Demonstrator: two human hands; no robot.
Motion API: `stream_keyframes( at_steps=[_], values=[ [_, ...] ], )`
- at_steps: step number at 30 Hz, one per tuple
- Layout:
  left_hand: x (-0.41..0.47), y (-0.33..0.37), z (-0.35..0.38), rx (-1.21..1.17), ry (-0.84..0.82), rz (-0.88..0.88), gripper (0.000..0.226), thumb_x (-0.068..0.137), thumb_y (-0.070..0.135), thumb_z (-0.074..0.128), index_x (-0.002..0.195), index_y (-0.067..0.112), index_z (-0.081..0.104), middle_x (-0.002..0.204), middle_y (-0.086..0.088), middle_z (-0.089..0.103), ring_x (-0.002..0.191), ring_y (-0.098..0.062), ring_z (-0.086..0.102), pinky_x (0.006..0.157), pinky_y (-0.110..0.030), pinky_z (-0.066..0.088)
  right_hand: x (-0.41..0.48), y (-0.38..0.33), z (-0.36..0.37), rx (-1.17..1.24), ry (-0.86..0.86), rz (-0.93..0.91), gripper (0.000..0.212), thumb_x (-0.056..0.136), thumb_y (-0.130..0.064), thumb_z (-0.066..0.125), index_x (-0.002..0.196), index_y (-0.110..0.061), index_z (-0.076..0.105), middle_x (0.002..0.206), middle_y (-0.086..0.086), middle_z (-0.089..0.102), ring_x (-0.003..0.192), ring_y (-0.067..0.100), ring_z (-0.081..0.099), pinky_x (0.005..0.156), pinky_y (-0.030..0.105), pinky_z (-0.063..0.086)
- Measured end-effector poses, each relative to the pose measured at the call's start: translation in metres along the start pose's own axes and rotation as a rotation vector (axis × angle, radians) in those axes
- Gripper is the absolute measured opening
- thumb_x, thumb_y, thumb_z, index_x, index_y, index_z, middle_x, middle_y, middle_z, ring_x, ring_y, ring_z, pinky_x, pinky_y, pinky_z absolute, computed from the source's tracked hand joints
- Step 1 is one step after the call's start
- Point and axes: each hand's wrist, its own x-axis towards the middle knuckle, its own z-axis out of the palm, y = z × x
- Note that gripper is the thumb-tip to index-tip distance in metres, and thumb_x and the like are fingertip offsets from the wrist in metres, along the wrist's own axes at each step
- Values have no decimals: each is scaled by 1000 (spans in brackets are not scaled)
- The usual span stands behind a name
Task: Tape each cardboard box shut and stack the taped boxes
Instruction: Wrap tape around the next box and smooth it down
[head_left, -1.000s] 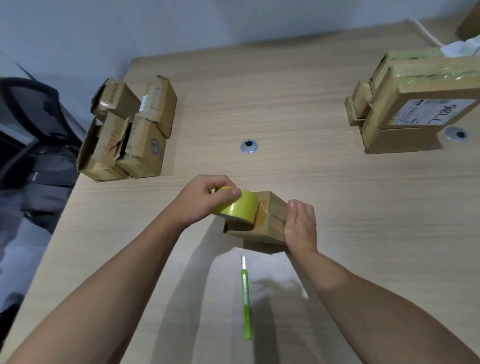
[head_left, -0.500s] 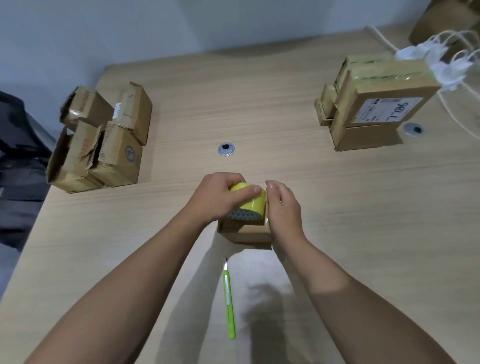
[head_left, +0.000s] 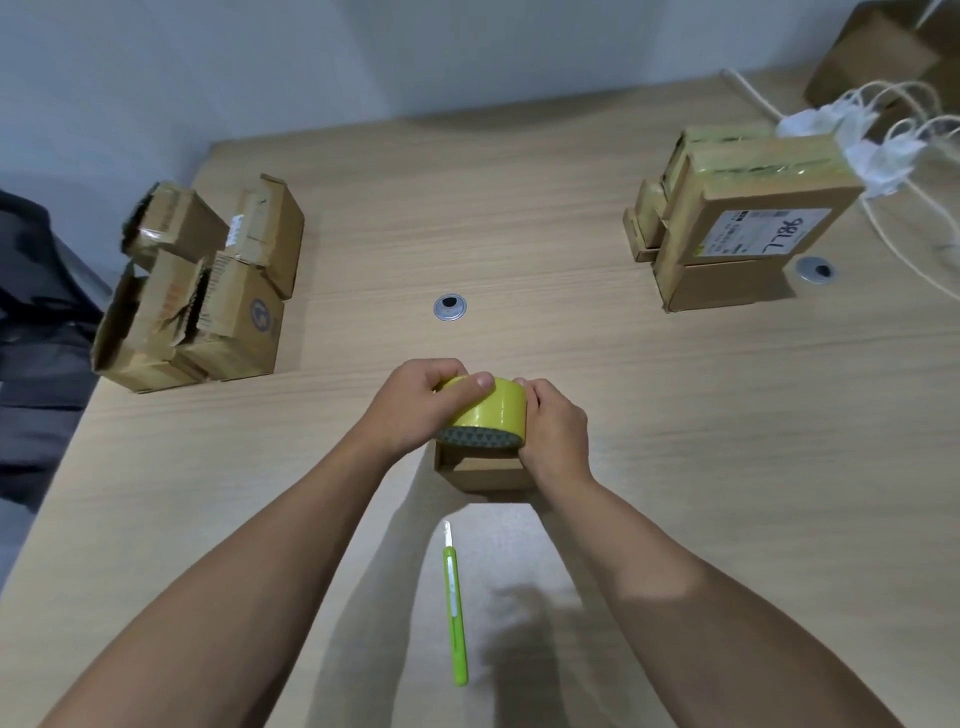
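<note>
A small cardboard box (head_left: 485, 472) sits on the wooden table (head_left: 675, 441) in front of me. On top of it lies a yellow roll of tape (head_left: 488, 415). My left hand (head_left: 415, 408) grips the roll from the left, thumb over its top. My right hand (head_left: 556, 434) holds the right side of the roll and box, fingers curled around them. Most of the box is hidden by the roll and my hands. A stack of taped boxes (head_left: 737, 218) stands at the back right. Several untaped open boxes (head_left: 202, 291) are heaped at the left edge.
A green utility knife (head_left: 455, 608) lies on the table near me, blade pointing away. Two metal cable grommets (head_left: 450, 307) (head_left: 816, 270) are set in the tabletop. White cords (head_left: 883, 150) lie at the far right. A dark chair (head_left: 36, 291) stands left of the table.
The roll of tape has come to sit squarely on the box. My right hand moved from the box's near right corner up against the roll. The view shifted to the right.
</note>
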Motion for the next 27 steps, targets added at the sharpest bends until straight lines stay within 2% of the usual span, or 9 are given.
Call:
stream_keyframes(
  at_steps=[4,8,11,14,17,20,24,27],
  values=[
    [5,7,-5,80,-9,18,59,68,65,64,61,7,56,54,1,43,53,-12,42,55,-30,33,0,-4,-3,-95,-36,-8,34,106,-42,38,97,-18,60,89,5,61,86,29,58,71,39,47],
    [5,11,-16,233,-6,33,49,76,56,68,56,13,56,49,6,42,48,-8,39,51,-27,31,0,-3,-1,-144,-5,-2,37,107,-44,34,92,-19,56,80,0,53,82,29,52,70,35,38],
    [4,11,-33,400,-13,36,50,87,48,72,57,11,57,51,2,45,48,-8,42,49,-27,31,0,-1,-1,-160,-7,-11,38,108,-43,33,98,-17,59,78,-2,50,80,28,51,70,34,37],
    [2,10,-42,517,-36,29,51,89,49,68,61,7,61,55,-6,53,56,-16,49,54,-31,34,0,-2,0,-177,-7,-22,39,109,-42,32,102,-17,60,79,-3,51,81,27,52,69,34,36],
    [3,8,-44,612,-44,36,49,89,52,65,64,10,64,61,-11,59,65,-23,56,60,-35,41,-1,-1,0,-169,-7,-24,39,109,-42,32,105,-17,61,83,-1,53,83,27,52,70,33,36],
    [5,8,-46,691,-53,42,48,90,56,62,59,19,59,58,-4,56,67,-23,56,63,-36,43,-1,0,-1,-163,-1,-34,39,109,-41,33,107,-15,62,85,1,55,83,28,52,70,33,35],
    [8,9,-49,822,-56,57,49,90,61,57,57,25,51,57,1,50,71,-24,53,65,-36,36,-1,0,-1,-174,-7,-38,40,109,-41,32,106,-15,62,84,0,55,83,27,53,70,34,36],
    [6,6,-52,1008,-50,61,45,90,67,50,67,29,49,62,8,47,78,-23,51,75,-35,33,-1,1,-1,-178,-12,-40,40,109,-41,31,104,-14,61,79,-2,53,80,25,53,70,33,36]
  ],
)
